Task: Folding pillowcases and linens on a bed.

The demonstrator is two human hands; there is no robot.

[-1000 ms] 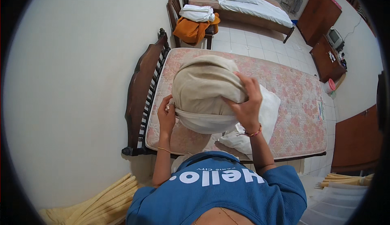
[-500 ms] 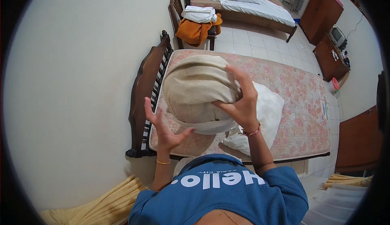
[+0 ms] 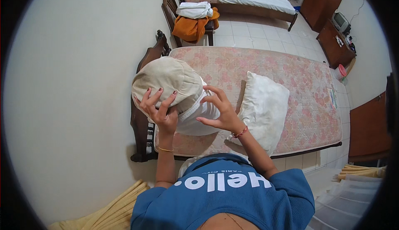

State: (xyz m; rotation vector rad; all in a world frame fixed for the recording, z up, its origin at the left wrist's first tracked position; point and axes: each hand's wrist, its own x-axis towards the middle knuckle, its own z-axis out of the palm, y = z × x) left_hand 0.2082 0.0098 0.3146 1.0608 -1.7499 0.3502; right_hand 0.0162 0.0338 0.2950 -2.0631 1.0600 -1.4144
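Upright in front of me is a bolster-like cushion (image 3: 176, 74), seen mostly from its rounded top. Beige cloth covers that end, and white fabric shows below a gathered edge. My left hand (image 3: 158, 111) presses its bent fingers into the near side of the beige cloth, gripping it; the thumb is hidden. On the other side, my right hand (image 3: 222, 111) has its fingers apart and curved beside the white fabric, holding nothing; whether a fingertip touches is unclear. A white pillow (image 3: 266, 105) lies on the pink floral mattress (image 3: 311, 93), right of both hands.
A dark wooden headboard (image 3: 143, 99) stands close on the left, against the wall. Beyond the mattress, a chair (image 3: 168, 9) bears folded white cloth (image 3: 194, 9) and an orange cloth (image 3: 189, 28). A second bed (image 3: 249, 12) is farther off. Yellow curtain (image 3: 112, 209) hangs lower left.
The cushion has shifted left and turned its beige end toward my left hand. My right hand has let go of the beige cloth; my left hand, open before, has taken hold of it.
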